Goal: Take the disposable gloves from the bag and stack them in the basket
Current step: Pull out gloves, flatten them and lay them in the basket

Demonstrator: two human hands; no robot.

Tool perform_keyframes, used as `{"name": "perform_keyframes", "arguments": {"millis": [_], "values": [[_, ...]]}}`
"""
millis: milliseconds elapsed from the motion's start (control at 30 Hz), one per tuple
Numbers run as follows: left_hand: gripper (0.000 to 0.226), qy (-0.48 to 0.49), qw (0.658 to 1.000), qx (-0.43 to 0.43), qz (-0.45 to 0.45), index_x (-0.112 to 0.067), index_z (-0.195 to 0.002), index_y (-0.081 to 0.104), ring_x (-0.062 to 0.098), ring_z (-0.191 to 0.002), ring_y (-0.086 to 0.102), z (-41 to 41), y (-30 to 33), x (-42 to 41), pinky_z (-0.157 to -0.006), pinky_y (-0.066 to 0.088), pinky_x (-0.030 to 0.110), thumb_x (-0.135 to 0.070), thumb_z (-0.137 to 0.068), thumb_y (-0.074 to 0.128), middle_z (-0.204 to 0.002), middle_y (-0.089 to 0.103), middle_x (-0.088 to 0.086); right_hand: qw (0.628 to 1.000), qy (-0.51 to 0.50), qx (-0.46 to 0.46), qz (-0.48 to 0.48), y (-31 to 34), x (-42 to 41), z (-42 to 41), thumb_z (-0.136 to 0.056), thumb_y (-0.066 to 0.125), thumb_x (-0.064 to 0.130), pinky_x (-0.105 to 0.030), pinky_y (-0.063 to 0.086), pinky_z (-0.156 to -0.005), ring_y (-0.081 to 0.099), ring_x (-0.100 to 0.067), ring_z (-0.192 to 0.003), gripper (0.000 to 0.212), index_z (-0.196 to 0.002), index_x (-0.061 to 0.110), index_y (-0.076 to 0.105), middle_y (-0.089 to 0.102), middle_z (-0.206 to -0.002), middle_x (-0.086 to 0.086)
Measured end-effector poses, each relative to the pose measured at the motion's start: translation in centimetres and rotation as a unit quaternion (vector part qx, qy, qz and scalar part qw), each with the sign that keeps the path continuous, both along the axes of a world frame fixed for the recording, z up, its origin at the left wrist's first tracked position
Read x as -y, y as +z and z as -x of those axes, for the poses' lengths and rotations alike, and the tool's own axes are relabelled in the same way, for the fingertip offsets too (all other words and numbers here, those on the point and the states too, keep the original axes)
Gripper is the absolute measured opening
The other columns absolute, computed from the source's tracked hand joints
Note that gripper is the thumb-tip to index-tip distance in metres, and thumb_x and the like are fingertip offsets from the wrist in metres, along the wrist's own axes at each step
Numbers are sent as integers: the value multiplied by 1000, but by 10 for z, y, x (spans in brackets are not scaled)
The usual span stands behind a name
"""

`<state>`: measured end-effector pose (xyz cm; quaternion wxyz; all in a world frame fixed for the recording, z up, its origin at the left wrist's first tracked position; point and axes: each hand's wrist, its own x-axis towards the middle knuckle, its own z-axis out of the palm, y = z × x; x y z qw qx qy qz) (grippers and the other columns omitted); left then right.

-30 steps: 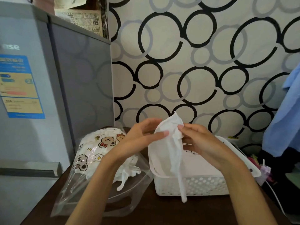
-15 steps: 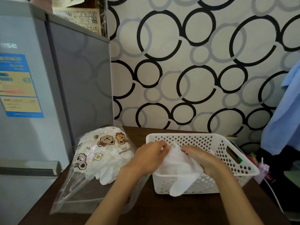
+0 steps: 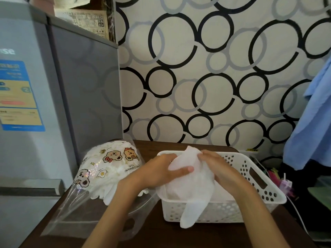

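Over one basket (image 3: 254, 178): two hands (one glove (image 3: 192, 183))

Bag left, basket right on my table

The bag (image 3: 100, 178) of gloves lies left of the basket (image 3: 250, 176), both on the table (image 3: 154, 231). My left hand (image 3: 157, 173) and right hand (image 3: 220, 169) hold a glove (image 3: 193, 178) over the basket; the fridge (image 3: 53, 97) stands far left.

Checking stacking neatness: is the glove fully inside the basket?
No, one end of the glove hangs over the basket front rim while both hands hold it.
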<state>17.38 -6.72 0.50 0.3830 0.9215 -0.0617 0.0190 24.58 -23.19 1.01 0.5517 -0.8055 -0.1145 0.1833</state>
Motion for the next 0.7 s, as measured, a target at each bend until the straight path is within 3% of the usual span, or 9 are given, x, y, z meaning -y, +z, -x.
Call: {"name": "perform_keyframes", "arguments": {"millis": [67, 100, 200, 300, 400, 467, 567, 633, 700], "values": [[35, -31, 999, -7, 4, -28, -117, 61, 2, -93, 63, 0, 0, -2, -79, 54, 23, -46, -88, 61, -107, 66, -14, 985, 35, -69, -151, 4, 5, -2, -96, 50, 34, -41, 46, -98, 61, -27, -109, 35, -119, 11, 62, 63, -121, -15], [35, -29, 1000, -7, 9, -25, -120, 62, 4, -96, 64, 0, 1, -4, -83, 56, 27, -41, -89, 63, -110, 68, -12, 981, 68, -74, -163, 7, 9, 0, -92, 55, 40, -38, 47, -96, 63, -25, -107, 38, -113, 10, 66, 67, -116, -15], [25, -12, 997, -9, 75, -14, -111, 70, 9, -92, 70, 1, 7, -10, -81, 58, 30, -27, -92, 62, -104, 73, -3, 996, 46, 27, -68, 17, 16, 6, -78, 70, 42, -37, 53, -82, 68, -23, -88, 31, -93, 14, 71, 72, -95, -9], [23, -3, 988, 17, 153, -10, -103, 72, 10, -84, 72, 8, 14, -10, -69, 57, 20, -25, -94, 58, -95, 75, -1, 986, -65, 120, -95, 29, 22, 7, -84, 67, 37, -28, 47, -62, 60, -19, -69, 28, -79, 10, 65, 64, -74, -5], [28, 33, 977, 58, 202, -8, -99, 71, 6, -74, 70, 10, 20, -10, -60, 50, 11, -25, -98, 49, -85, 75, -1, 971, -86, 200, -96, 50, 29, 12, -89, 62, 36, -22, 44, -60, 56, -13, -68, 23, -78, 16, 64, 60, -73, -1], [28, 51, 973, 77, 212, -14, -100, 71, 5, -82, 70, 7, 23, -10, -67, 51, 11, -26, -99, 46, -91, 74, -1, 963, -86, 238, -93, 62, 34, 12, -90, 60, 34, -22, 44, -64, 54, -12, -71, 20, -80, 18, 65, 59, -75, -2], [24, 94, 961, 125, 230, -19, -103, 70, 4, -87, 70, 2, 29, -6, -74, 53, 16, -27, -99, 47, -93, 75, -5, 955, -88, 273, -75, 73, 40, 9, -90, 59, 35, -28, 41, -66, 51, -19, -71, 36, -92, 0, 66, 56, -77, -15], [23, 146, 941, 183, 246, -21, -101, 71, 11, -87, 71, 0, 31, -6, -78, 56, 23, -28, -98, 49, -90, 74, -3, 953, -80, 284, -66, 77, 41, 9, -90, 60, 36, -31, 44, -65, 59, -27, -71, 37, -91, 0, 67, 64, -83, -23], [21, 199, 917, 246, 244, -25, -94, 69, 16, -85, 69, 2, 39, -6, -79, 57, 32, -32, -97, 49, -88, 73, -1, 952, -72, 288, -76, 81, 41, 13, -89, 61, 35, -28, 51, -61, 67, -23, -72, 29, -84, 8, 70, 70, -82, -13]]}}
